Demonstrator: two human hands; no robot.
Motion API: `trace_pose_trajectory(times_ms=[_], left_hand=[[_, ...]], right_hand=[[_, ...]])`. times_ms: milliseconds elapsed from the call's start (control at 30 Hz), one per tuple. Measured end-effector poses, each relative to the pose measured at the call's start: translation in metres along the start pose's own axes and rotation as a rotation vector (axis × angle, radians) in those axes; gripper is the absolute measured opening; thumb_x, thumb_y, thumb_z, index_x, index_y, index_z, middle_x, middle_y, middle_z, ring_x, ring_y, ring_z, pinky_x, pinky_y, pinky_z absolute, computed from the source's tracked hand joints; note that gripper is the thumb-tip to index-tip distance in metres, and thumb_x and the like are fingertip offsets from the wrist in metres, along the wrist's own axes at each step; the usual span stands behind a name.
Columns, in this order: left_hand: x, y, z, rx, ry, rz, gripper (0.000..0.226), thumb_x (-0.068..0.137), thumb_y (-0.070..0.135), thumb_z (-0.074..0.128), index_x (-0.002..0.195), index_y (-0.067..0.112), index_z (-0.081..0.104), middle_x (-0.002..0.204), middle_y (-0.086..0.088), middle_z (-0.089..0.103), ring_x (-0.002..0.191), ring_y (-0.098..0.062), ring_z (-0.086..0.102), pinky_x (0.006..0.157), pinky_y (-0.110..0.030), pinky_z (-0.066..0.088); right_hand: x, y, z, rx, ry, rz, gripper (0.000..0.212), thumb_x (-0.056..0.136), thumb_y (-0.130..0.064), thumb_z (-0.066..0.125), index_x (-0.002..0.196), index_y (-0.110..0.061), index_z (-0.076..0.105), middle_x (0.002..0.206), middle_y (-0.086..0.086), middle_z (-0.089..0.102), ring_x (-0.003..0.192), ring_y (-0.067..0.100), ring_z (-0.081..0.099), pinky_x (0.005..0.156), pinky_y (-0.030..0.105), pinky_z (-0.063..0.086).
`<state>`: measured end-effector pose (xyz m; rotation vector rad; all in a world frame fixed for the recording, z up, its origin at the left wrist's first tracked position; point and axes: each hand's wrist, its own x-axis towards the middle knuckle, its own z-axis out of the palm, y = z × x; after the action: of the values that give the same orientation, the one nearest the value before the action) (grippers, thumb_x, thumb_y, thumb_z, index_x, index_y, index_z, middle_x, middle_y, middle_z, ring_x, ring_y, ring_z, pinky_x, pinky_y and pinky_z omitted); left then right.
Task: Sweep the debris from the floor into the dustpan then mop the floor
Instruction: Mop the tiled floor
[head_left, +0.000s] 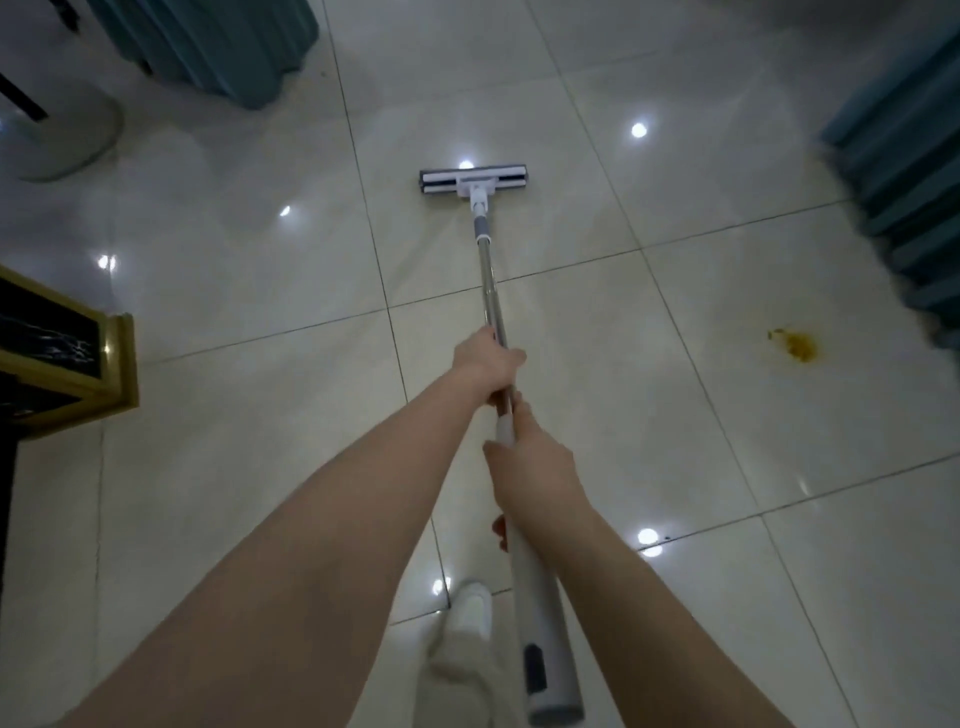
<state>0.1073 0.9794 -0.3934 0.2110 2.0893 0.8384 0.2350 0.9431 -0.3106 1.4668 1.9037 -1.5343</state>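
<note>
A flat mop with a white and grey head (473, 181) lies on the glossy pale tiled floor (260, 270) straight ahead of me. Its metal pole (488, 280) runs back to a thick white handle (535, 613). My left hand (488, 364) grips the metal pole higher up. Just behind it, my right hand (530, 467) grips the top of the white handle. A yellow-brown stain (800, 345) marks a tile to the right, well away from the mop head. No dustpan is in view.
Teal curtains hang at the back left (218, 47) and along the right side (904, 171). A dark cabinet with a gold frame (67, 364) juts in at the left. A pale round base (67, 135) stands at the far left. My white slipper (467, 618) shows below.
</note>
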Motion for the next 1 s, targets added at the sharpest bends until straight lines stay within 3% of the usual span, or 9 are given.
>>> trace_pose_trajectory(times_ms=[100,200,433,500,600,767,900,1000], left_hand=[[0.052,0.027,-0.014,-0.035,0.024,0.014,0.039,0.089,0.021,0.058,0.126,0.013,0.048,0.114,-0.019,0.062,0.100,-0.035,0.064,0.069,-0.045,0.059],[0.071,0.037,-0.013,-0.064,0.010,0.015,0.034,0.091,0.018,0.053,0.124,0.015,0.047,0.117,-0.021,0.060,0.100,-0.036,0.064,0.064,-0.043,0.058],[0.009,0.019,0.037,-0.006,0.008,-0.002,0.032,0.090,0.016,0.054,0.122,0.014,0.051,0.104,-0.012,0.058,0.062,-0.018,0.055,0.027,-0.020,0.039],[-0.024,0.011,0.056,0.019,0.011,0.001,0.031,0.090,0.017,0.055,0.120,0.013,0.052,0.106,-0.012,0.059,0.066,-0.021,0.056,0.035,-0.022,0.045],[-0.081,-0.005,0.084,0.012,0.003,-0.018,0.030,0.090,0.019,0.055,0.118,0.010,0.053,0.113,-0.016,0.061,0.088,-0.033,0.064,0.058,-0.038,0.058],[-0.200,-0.057,0.131,-0.002,-0.022,-0.038,0.030,0.091,0.018,0.054,0.119,0.011,0.052,0.115,-0.017,0.060,0.087,-0.032,0.062,0.047,-0.034,0.052],[-0.301,-0.102,0.169,-0.085,-0.032,-0.053,0.030,0.092,0.017,0.054,0.120,0.009,0.050,0.116,-0.019,0.058,0.071,-0.025,0.059,0.044,-0.033,0.050],[-0.373,-0.130,0.204,-0.103,-0.025,-0.070,0.030,0.092,0.015,0.052,0.122,0.009,0.049,0.116,-0.019,0.058,0.069,-0.025,0.058,0.047,-0.034,0.051]], right_hand=[[0.061,-0.034,-0.009,0.011,0.008,0.013,0.057,0.100,-0.022,0.040,0.149,-0.041,0.019,0.100,0.013,0.057,0.068,0.029,0.066,0.060,0.046,0.062],[0.087,-0.042,-0.017,0.030,-0.019,0.036,0.056,0.099,-0.019,0.038,0.148,-0.040,0.021,0.105,0.014,0.056,0.066,0.028,0.063,0.053,0.042,0.061],[0.030,0.026,-0.042,-0.049,-0.036,0.036,0.062,0.099,-0.024,0.036,0.147,-0.052,0.010,0.089,0.008,0.055,0.053,0.023,0.063,0.039,0.028,0.052],[0.005,0.052,-0.052,-0.053,-0.022,0.043,0.059,0.099,-0.025,0.037,0.145,-0.054,0.013,0.088,0.006,0.054,0.048,0.019,0.061,0.038,0.026,0.050],[-0.042,0.096,-0.064,-0.071,-0.016,0.055,0.058,0.098,-0.026,0.039,0.143,-0.055,0.017,0.087,0.005,0.052,0.047,0.018,0.060,0.038,0.025,0.050],[-0.149,0.180,-0.065,-0.056,-0.054,0.009,0.056,0.096,-0.025,0.039,0.143,-0.050,0.023,0.085,0.006,0.055,0.053,0.020,0.059,0.036,0.023,0.047],[-0.237,0.254,-0.069,-0.144,-0.139,-0.114,0.054,0.094,-0.018,0.043,0.144,-0.034,0.029,0.087,0.003,0.051,0.074,0.026,0.057,0.067,0.038,0.058],[-0.296,0.311,-0.077,-0.106,-0.166,-0.054,0.052,0.090,-0.014,0.047,0.136,-0.034,0.037,0.089,0.008,0.052,0.058,0.023,0.057,0.045,0.028,0.051]])
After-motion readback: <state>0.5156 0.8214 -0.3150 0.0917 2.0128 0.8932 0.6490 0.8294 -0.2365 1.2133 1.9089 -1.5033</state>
